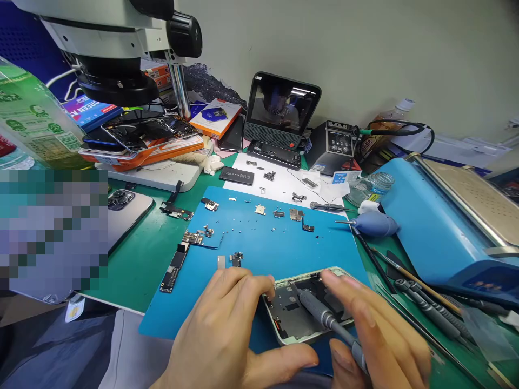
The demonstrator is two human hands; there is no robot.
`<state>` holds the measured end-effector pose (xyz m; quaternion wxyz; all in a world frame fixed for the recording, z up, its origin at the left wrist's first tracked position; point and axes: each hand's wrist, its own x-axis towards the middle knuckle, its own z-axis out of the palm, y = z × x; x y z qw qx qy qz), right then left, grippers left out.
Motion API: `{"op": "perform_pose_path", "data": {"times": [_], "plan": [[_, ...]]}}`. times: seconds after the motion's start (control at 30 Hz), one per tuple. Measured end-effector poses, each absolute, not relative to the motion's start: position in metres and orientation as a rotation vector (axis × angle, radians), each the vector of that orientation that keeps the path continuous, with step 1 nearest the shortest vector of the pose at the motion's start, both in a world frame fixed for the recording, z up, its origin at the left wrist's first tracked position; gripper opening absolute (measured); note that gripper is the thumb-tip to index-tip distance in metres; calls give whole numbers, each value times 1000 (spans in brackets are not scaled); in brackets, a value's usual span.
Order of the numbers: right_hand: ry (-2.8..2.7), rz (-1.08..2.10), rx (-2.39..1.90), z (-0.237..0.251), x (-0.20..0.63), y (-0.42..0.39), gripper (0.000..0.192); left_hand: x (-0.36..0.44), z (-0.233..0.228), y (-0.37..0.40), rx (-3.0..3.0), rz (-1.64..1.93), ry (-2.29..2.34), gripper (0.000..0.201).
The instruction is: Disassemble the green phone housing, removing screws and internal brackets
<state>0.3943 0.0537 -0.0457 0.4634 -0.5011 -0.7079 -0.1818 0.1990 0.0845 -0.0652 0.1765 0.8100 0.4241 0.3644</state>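
A stripped phone housing [288,324] with a pale green rim lies at the mat's front edge, slightly tilted. My left hand [227,319] steadies it, fingertips on its upper left edge and thumb stretched along the near side. A grey screwdriver [320,310] is held in my right hand [377,335], tip pointing into the housing near its upper edge. The tip itself is too small to make out. Beyond my left hand lie a small flex part [237,258] and a logic board [175,268]. Tiny screws and metal shields, including a square shield [297,214], are spread across the blue mat [251,240].
A microscope [117,59] overhangs the left back. A battery [237,175] lies near white paper. At the right are a blue machine [441,232], an air blower [375,223], a glass jar [373,186] and several tools. A soldering station [330,146] stands behind.
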Motion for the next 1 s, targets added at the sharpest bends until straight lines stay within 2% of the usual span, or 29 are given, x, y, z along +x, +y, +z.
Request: {"op": "perform_pose_path", "data": {"times": [0.33, 0.53, 0.57, 0.77, 1.0], "plan": [[-1855, -536, -1204, -43, 402, 50, 67, 205, -53, 88, 2289, 1148, 1233, 53], [-1828, -548, -1171, -47, 401, 48, 32, 208, -49, 89, 2277, 1198, 1244, 51], [-1842, -548, -1183, -47, 401, 48, 31, 208, -49, 89, 2279, 1196, 1245, 51], [-1846, -452, -1186, -44, 400, 51, 61, 208, -49, 88, 2264, 1182, 1260, 54], [-1887, -454, -1191, -42, 401, 50, 58, 206, -51, 87, 2270, 1156, 1228, 50]]}}
